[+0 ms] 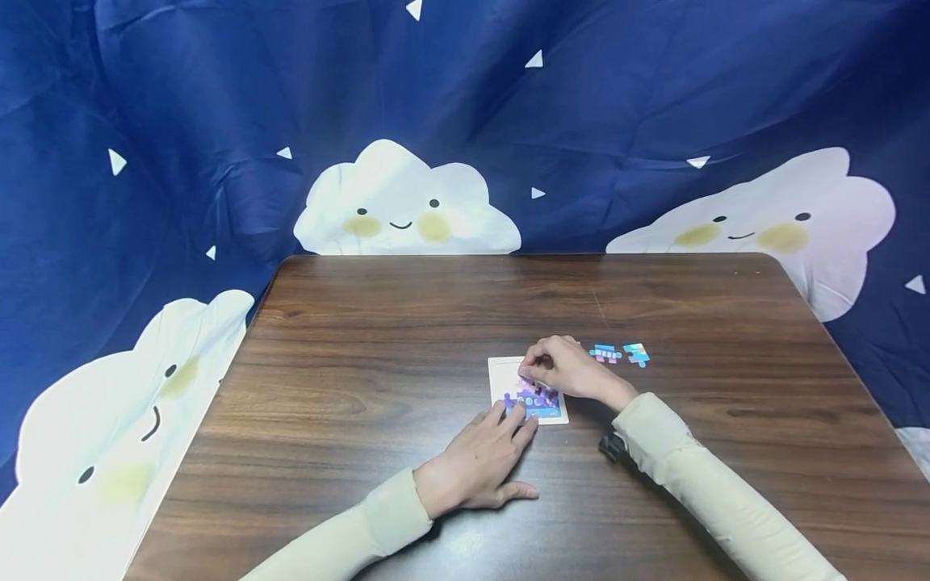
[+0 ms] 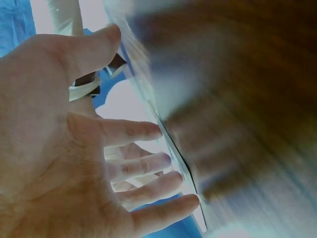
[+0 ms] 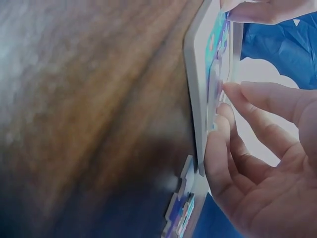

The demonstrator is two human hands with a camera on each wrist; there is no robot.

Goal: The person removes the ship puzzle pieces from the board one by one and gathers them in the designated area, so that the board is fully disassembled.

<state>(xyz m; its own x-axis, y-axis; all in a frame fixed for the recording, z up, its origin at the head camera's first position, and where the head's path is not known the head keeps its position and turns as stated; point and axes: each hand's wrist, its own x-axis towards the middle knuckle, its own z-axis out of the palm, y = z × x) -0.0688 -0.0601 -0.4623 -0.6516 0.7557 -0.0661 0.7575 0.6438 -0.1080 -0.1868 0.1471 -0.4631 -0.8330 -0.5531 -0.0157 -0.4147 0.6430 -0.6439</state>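
Observation:
A small white-framed puzzle board (image 1: 503, 369) lies on the table, with purple and blue jigsaw pieces (image 1: 534, 403) fitted in its lower part. My left hand (image 1: 475, 460) is spread at its near edge, fingertips resting on the lower pieces and thumb out to the side. Over the board's upper right, my right hand (image 1: 570, 369) pinches a puzzle piece (image 3: 213, 89) between thumb and index finger. That piece is mostly covered by the fingers in the head view. In the right wrist view it stands close against the board, inside the pale rim (image 3: 197, 94).
Two loose jigsaw pieces, one blue and pink (image 1: 605, 353) and one blue and yellow (image 1: 636, 353), lie right of the board. The brown wooden table (image 1: 349, 339) ends at a dark blue cloth (image 1: 581, 105) printed with clouds. A black wrist camera (image 1: 612, 446) hangs below the right sleeve.

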